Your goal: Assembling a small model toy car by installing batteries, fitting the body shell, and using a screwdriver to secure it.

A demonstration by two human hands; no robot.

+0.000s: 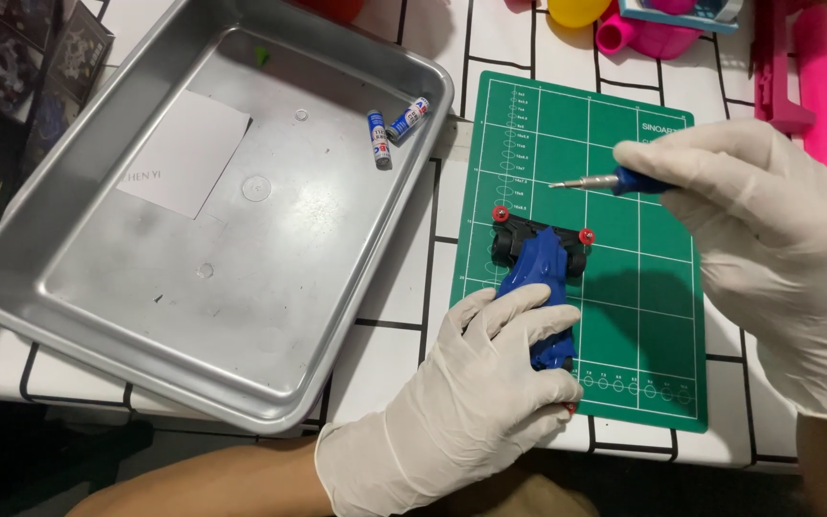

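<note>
On the white tiled desk [385,354], my left hand [476,383] fingers are closing around a blue plastic toy car [540,287] lying on the green cutting mat [643,316]; my right hand [768,239] is pinching a screwdriver [605,181]. The metal tray [78,287] is holding two batteries [392,129].

A blue toy car [538,297] with black wheels and red hubs lies on a green cutting mat [643,335] gridded in white. White gloves cover both hands; the tray [98,316] is silver-grey.

Both hands, the left hand [476,402] and the right hand [768,239], are wearing thin, wrinkled white gloves ending at bare forearms
</note>
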